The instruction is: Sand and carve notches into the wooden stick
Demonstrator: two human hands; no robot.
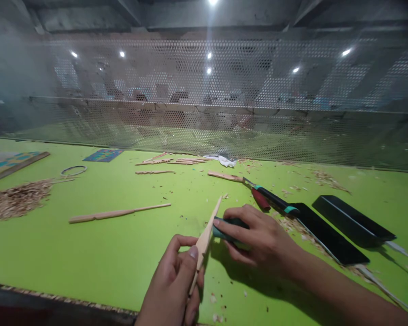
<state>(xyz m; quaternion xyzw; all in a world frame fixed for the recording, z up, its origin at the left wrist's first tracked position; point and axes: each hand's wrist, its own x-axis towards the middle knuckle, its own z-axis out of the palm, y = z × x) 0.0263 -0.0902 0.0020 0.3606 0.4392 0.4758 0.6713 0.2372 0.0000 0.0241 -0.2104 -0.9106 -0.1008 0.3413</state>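
My left hand [178, 276] is closed around the lower part of a pale carved wooden stick [206, 235], with the thumb on top. The stick tilts up and away, its thin pointed end above the table. In my right hand [258, 235] is a dark green block [231, 232], which looks like a sanding block, gripped between thumb and fingers. Its near end meets the right side of the stick. To the left lies another carved stick [119, 213], thick at one end and thin at the other.
Wood shavings [17, 199] heap at the left, near a bangle [74, 170]. Thin carved sticks [177, 161] lie at the back before a perforated screen [204, 104]. A wooden-handled knife [226, 176], a black-handled tool [275, 199], a phone [331, 233] and a black box-like object [352, 219] sit right.
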